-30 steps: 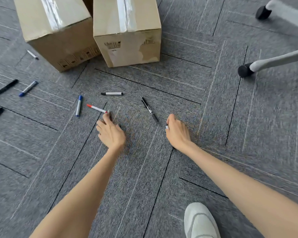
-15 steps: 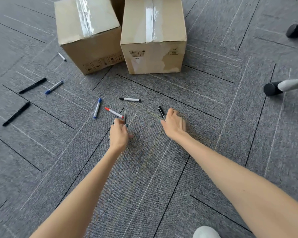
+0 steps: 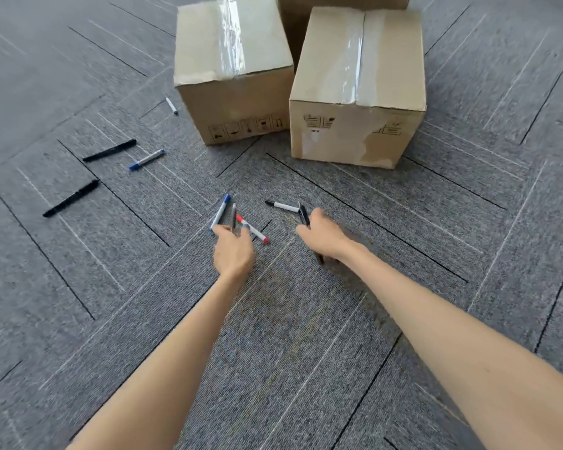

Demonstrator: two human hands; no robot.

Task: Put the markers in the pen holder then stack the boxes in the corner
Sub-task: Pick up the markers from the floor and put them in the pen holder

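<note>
Now I have one pen in each hand. The left grip [image 3: 233, 253], in front of the near box [image 3: 358, 125] and to its left, has its fingers curled round a grey marker [image 3: 233, 216] that stands up out of the fist. The right grip [image 3: 322, 237], straight in front of that box, is closed round a black pen [image 3: 303, 215] whose ends poke out above and below the fingers.

A second ago both hands were low on the carpet [image 3: 306, 319] and the black pen lay loose before the box. Half a second ago the left already had its marker and the right was only reaching. So two pickups are done.

In front of the box a black-capped white marker [image 3: 281, 206] lies on the carpet, just beyond the right grip. A red marker [image 3: 256, 232] and a blue marker [image 3: 220, 212] lie by the left grip's fingertips. Farther left of the box are a second blue marker [image 3: 147, 159], two black markers [image 3: 109, 150] and a small one beside the left box [image 3: 234, 76].

The pen holder is out of view, so I cannot place it. I judge the task to be early: most markers are down and the boxes are unstacked. Gathering more into an already full grip risks a drop.
</note>
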